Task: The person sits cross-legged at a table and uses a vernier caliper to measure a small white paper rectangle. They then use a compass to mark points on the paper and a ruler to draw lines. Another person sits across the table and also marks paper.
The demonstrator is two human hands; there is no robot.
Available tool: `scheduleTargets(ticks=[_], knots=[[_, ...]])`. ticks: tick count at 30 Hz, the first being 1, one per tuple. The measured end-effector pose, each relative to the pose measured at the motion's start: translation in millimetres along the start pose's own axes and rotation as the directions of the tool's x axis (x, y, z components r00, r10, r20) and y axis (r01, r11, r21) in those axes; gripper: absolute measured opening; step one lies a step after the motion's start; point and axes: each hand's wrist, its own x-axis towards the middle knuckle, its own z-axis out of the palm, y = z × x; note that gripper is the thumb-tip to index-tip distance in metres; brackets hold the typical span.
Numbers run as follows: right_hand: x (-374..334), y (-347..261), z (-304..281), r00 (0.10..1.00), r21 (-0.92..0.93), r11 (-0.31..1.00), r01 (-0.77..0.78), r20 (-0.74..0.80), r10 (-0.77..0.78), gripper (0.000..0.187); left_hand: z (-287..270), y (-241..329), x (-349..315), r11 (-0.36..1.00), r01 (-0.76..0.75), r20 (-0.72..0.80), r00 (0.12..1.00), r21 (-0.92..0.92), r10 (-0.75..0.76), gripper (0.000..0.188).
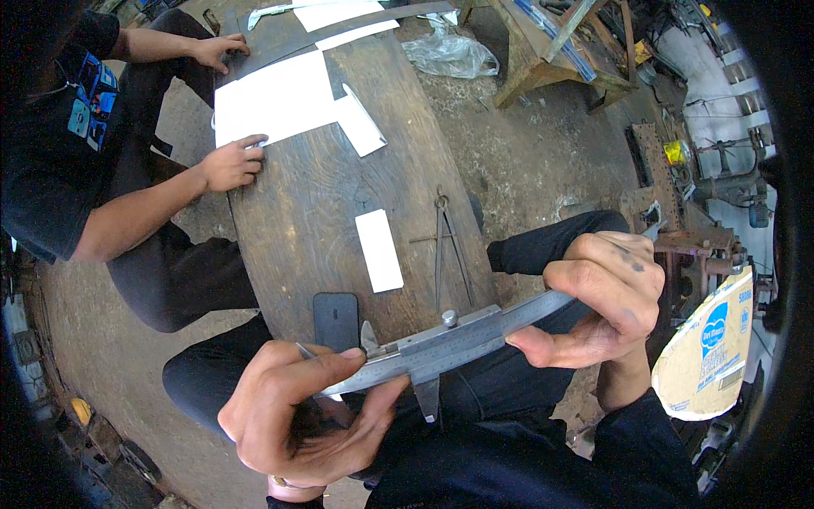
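Note:
A steel vernier caliper point(454, 336) is held up over my lap, near the close end of the wooden table. My left hand point(309, 411) pinches its jaw end between thumb and fingers. At the other end, my right hand point(606, 297) grips the beam, with the thumb along the lower edge and the fingers curled above. The sliding part with its round lock screw sits between my hands, and one jaw points down. Past the caliper, a pair of dividers point(443, 246) and a white paper strip point(379, 250) lie on the table. Beside my left hand is a black phone-like slab point(337, 321).
Across the wooden table point(297, 204), a co-worker's hand point(233, 164) rests on white paper sheets point(275, 97). A folded paper piece point(362, 125) lies beside them. A plastic bag point(449, 55) and a wooden stand point(560, 51) are beyond. Cut cardboard point(708, 356) stands at right.

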Motion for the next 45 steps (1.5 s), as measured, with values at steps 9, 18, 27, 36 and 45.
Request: scheduleTargets(ticks=[9,18,27,36,45], knots=[[0.8,-0.7,-1.0,1.0,-0.015,1.0,-0.002,0.013,0.002,0.04,0.2,-0.5,-0.8,1.0,-0.002,0.001,1.0,0.009,0.002,0.041],[-1.0,0.5,-1.6,1.0,-0.002,1.0,-0.004,0.013,0.004,0.039,3.4,-1.5,-1.3,1.0,-0.005,-0.004,1.0,-0.017,0.005,0.04],[-1.2,-1.2,-3.5,0.999,-0.01,1.0,-0.012,0.03,0.012,0.039,5.3,-0.8,-1.2,1.0,-0.001,-0.021,1.0,-0.015,0.001,0.039],[0.3,-2.5,-3.5,0.999,-0.013,1.0,-0.016,0.03,0.017,0.039,2.0,-1.4,-0.6,1.0,0.022,0.005,1.0,-0.015,-0.022,0.039],[0.5,-2.7,-3.4,0.999,-0.02,1.0,-0.02,0.045,0.021,0.039,1.2,-2.1,-1.1,0.997,0.066,0.033,0.997,-0.029,-0.065,0.037]])
